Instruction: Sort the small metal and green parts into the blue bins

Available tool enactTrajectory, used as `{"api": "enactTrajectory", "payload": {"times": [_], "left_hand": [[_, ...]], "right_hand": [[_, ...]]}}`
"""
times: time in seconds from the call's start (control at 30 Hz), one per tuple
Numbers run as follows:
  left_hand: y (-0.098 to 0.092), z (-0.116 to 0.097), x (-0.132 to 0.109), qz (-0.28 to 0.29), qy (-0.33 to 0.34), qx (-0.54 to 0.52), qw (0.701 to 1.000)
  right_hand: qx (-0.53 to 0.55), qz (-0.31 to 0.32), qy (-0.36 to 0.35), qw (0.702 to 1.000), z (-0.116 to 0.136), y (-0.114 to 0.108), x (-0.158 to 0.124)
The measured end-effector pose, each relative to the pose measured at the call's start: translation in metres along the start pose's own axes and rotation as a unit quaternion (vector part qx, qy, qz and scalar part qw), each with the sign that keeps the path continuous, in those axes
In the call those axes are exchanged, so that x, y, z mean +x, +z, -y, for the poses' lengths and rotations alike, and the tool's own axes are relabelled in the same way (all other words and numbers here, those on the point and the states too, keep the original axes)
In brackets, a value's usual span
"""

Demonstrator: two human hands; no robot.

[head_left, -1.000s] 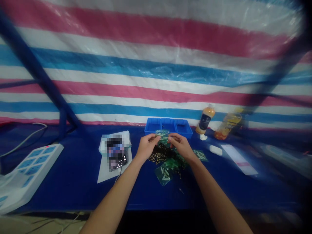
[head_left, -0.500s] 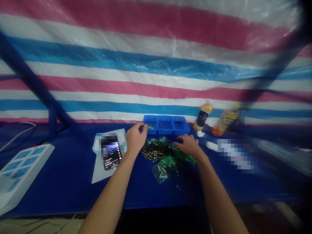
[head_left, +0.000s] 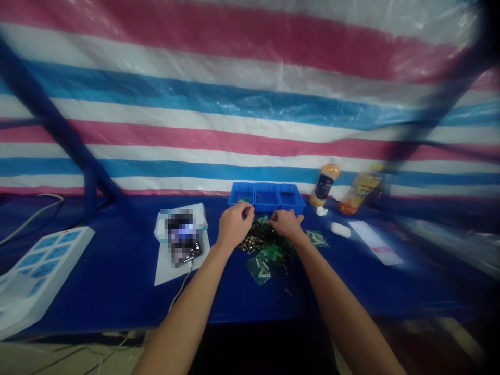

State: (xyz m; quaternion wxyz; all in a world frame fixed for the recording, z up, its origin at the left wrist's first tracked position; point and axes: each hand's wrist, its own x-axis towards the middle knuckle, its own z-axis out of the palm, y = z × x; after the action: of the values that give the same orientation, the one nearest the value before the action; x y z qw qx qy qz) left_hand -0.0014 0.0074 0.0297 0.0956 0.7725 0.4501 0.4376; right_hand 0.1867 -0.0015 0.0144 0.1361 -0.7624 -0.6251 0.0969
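Left of blue divided tray (head_left: pixel 266 208): phone screen (head_left: pixel 183 237) pixelated, unreadable; power strip (head_left: pixel 42 273) cut off by picture edge. Below tray: gold-coloured metal parts (head_left: pixel 250 244) too small to identify, partly hidden under left hand (head_left: pixel 235 225).

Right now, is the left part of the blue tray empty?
No, it isn't empty. The left compartment of the blue tray holds a small green piece, too small to tell what it is.
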Motion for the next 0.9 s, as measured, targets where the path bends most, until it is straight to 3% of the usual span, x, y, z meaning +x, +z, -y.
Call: {"api": "enactTrajectory", "payload": {"times": [0.13, 0.3, 0.4, 0.5, 0.6, 0.67, 0.77, 0.9], "left_hand": [[0.000, -0.001, 0.000, 0.016, -0.007, -0.010, 1.000], [0.003, -0.001, -0.001, 0.042, -0.021, -0.031, 0.998], [0.006, -0.002, -0.001, 0.065, -0.049, -0.073, 0.994], [0.009, -0.004, -0.002, 0.083, -0.089, -0.135, 0.983], [0.013, -0.005, -0.001, 0.093, -0.136, -0.242, 0.956], [0.016, -0.004, -0.001, 0.104, -0.152, -0.308, 0.933], [0.016, -0.002, 0.000, 0.138, -0.145, -0.341, 0.918], [0.010, 0.000, -0.002, 0.195, -0.105, -0.314, 0.923]], "right_hand": [[0.058, -0.011, 0.023, 0.998, -0.003, 0.000, 0.000], [0.171, -0.103, -0.022, 0.980, -0.008, -0.006, -0.009], [0.286, -0.167, -0.066, 0.941, -0.007, -0.008, -0.014], [0.436, -0.188, -0.094, 0.875, -0.002, -0.007, -0.018], [0.539, -0.175, -0.094, 0.818, 0.005, -0.005, -0.020], [0.573, -0.155, -0.086, 0.800, 0.008, -0.004, -0.020], [0.580, -0.081, -0.074, 0.807, 0.006, -0.004, -0.020], [0.516, 0.036, -0.102, 0.850, -0.001, -0.009, -0.021]]}}
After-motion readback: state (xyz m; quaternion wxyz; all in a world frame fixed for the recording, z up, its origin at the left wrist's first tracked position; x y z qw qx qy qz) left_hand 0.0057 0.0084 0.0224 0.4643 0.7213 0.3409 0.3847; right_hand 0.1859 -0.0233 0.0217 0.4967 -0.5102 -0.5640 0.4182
